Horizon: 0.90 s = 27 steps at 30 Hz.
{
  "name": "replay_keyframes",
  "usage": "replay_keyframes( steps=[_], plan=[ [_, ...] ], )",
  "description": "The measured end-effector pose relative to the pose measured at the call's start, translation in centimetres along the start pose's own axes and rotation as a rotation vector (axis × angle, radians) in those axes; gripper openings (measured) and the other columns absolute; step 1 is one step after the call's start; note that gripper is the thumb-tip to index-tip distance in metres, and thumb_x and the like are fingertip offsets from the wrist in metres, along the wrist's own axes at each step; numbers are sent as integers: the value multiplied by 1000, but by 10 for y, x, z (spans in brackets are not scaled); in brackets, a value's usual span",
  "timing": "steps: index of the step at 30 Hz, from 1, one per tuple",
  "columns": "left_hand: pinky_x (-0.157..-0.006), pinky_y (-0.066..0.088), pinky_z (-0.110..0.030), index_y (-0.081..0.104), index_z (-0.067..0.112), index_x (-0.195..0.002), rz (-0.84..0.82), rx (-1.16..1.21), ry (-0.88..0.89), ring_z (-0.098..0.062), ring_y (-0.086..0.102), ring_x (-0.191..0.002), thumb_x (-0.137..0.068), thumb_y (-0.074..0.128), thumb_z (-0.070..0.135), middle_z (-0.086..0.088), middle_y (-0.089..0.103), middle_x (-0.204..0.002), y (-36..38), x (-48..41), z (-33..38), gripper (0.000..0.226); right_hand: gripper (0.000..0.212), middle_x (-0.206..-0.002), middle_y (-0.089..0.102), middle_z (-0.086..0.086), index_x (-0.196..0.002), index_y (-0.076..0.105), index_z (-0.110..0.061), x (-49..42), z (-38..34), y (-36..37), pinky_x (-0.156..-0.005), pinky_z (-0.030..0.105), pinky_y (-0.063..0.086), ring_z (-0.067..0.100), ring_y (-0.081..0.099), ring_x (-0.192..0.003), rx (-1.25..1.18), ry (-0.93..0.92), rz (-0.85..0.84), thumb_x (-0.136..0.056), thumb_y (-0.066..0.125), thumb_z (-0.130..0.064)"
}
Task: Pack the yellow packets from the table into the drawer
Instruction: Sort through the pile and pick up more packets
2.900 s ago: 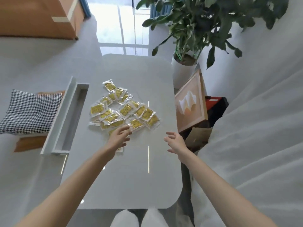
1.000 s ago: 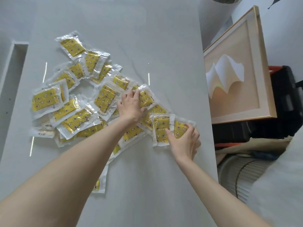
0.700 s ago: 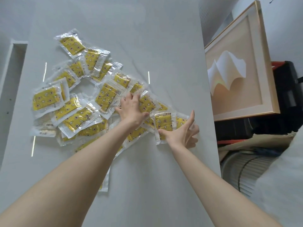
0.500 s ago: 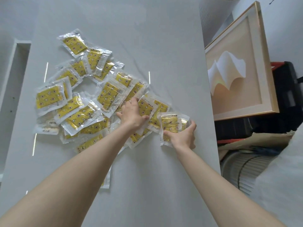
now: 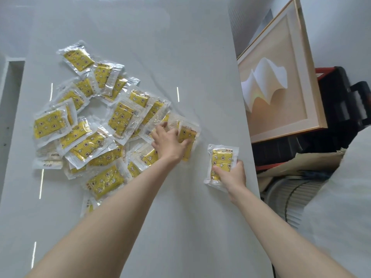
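Several yellow packets (image 5: 84,135) in clear wrappers lie spread in a loose pile on the white table (image 5: 180,57). My right hand (image 5: 230,175) grips a small stack of yellow packets (image 5: 221,161) by its near end, apart from the pile, close to the table's right edge. My left hand (image 5: 167,144) rests on the pile's right side, thumb and fingers closing on one yellow packet (image 5: 187,135). The open drawer (image 5: 10,93) shows as a grey slot at the far left.
A framed picture (image 5: 281,77) leans beside the table's right edge, with a black and red case (image 5: 345,101) behind it. Brown paper (image 5: 297,163) and a ribbed white object (image 5: 291,199) lie below to the right. White cloth covers the lower right.
My right hand has pulled its stack of packets right and toward me, clear of the pile. My left hand has shifted right onto the pile's outermost packet.
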<state>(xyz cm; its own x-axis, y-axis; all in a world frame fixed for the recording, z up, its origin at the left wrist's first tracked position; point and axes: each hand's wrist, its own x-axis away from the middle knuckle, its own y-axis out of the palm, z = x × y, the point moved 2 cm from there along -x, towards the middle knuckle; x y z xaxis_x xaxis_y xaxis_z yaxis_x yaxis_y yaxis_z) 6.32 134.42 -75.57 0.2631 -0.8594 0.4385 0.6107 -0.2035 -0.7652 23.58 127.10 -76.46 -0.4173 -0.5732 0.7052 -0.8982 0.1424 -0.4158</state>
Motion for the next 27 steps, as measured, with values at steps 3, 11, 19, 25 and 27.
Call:
replay_keyframes(
  steps=[3, 11, 19, 25, 27],
  plan=[
    [-109, 25, -43, 64, 16, -96, 2, -98, 25, -30, 19, -135, -80, 68, 47, -5, 20, -149, 10, 4, 4, 35, 47, -89, 57, -5, -111, 42, -17, -6, 1, 1, -73, 31, 48, 18, 59, -85, -34, 18, -26, -78, 74, -5],
    [-100, 28, -41, 60, 18, -103, -4, -233, -22, -31, 40, -118, -80, 63, 54, -11, 50, -118, 11, 3, 7, 43, 48, -99, 61, 1, -109, 46, -17, -8, -2, -1, -78, 34, 53, 21, 62, -90, 3, 10, -56, -75, 78, -4],
    [-63, 44, -33, 59, 8, -84, -117, 251, -3, -23, 55, -76, -79, 72, 34, -5, 58, -80, -4, 37, -1, 30, 39, -108, 64, 6, -119, 48, -11, 27, -1, -20, -65, 29, 53, 18, 66, -88, 17, 25, -276, -86, 67, -3],
    [-62, 54, -28, 63, 15, -94, -136, 594, -69, -14, 63, -79, -80, 74, 29, 2, 65, -86, -49, 103, -10, 23, 35, -107, 65, 0, -120, 50, -17, 93, -19, -47, -66, 24, 54, 13, 66, -90, -4, -79, -359, -89, 66, -11],
    [-70, 58, -31, 66, 14, -100, -137, 707, -97, -17, 68, -86, -80, 74, 26, -1, 70, -93, -69, 131, -12, 25, 35, -104, 66, -2, -119, 51, -17, 119, -24, -59, -63, 21, 52, 9, 67, -87, -26, -119, -378, -88, 66, -12]
  ],
)
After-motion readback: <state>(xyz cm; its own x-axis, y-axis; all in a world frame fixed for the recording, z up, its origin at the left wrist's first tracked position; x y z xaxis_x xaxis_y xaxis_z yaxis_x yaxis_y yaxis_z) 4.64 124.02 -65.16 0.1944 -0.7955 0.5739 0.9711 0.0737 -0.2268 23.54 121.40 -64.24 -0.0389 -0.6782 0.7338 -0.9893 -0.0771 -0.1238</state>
